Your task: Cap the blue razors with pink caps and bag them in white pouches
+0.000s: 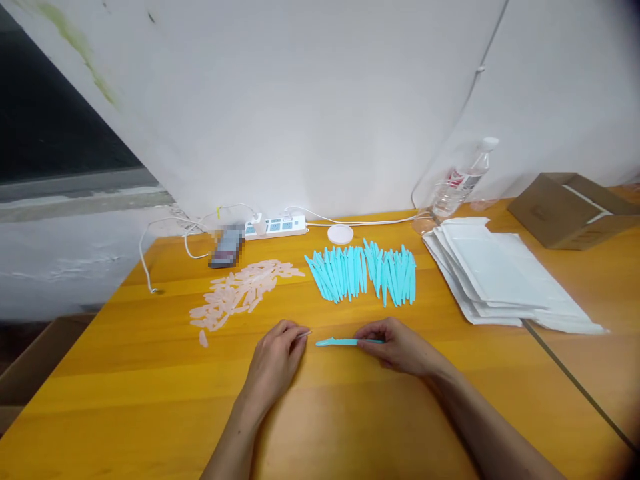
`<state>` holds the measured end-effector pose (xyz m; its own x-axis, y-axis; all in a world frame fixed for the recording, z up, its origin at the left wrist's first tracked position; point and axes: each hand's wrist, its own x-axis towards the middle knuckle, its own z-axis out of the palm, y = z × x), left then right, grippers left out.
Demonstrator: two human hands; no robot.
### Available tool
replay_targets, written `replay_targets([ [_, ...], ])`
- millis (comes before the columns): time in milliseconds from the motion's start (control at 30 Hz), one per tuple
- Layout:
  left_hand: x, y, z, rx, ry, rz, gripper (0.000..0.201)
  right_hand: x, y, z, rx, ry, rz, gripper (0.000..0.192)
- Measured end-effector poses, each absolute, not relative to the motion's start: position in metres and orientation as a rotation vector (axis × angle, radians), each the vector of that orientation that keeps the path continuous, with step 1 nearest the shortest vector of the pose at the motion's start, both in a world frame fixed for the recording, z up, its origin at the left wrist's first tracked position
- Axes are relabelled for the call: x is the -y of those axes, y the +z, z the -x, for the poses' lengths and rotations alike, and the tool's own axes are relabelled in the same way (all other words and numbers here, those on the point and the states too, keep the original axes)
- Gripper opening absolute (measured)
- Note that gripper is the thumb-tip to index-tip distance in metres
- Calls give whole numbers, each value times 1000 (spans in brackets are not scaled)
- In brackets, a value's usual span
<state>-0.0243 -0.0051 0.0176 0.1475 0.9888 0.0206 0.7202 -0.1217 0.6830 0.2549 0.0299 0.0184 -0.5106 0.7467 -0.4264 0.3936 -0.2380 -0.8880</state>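
My right hand [393, 343] pinches a turquoise eyebrow razor [337, 342] by its handle, with the blade end pointing left. Facing that end, my left hand [280, 350] holds a small clear cap [304, 334] between thumb and fingertips; most of the cap is hidden. A narrow gap separates the cap from the razor. Beyond my hands lie two side-by-side groups of turquoise razors [343, 275]. To their left spreads a loose heap of pale translucent caps [235, 293], with a single cap [203, 339] apart at its near edge.
Along the wall sit a phone [227, 247], a white power strip [280, 227] with cables, and a round white lid [341, 234]. On the right are a plastic bottle [463, 180], a stack of white padded envelopes [505, 273] and an open cardboard box [565, 210].
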Motion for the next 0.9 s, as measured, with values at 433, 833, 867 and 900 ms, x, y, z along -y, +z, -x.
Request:
replay_targets([
  [433,0,17,29,-1257,1081,-833,42,-32,20,-257,1449,1890,1265,48],
  [833,-1,15,26,-1399,1057,-883,47,-33,17,-257,1405,1849,1310,49],
  [867,-2,15,25,-1414,1052,-893,46,-33,18,-257,1400,1850,1304,48],
  [900,-2,14,25,-1424,1045,-904,46,-33,18,-257,1395,1853,1299,48],
])
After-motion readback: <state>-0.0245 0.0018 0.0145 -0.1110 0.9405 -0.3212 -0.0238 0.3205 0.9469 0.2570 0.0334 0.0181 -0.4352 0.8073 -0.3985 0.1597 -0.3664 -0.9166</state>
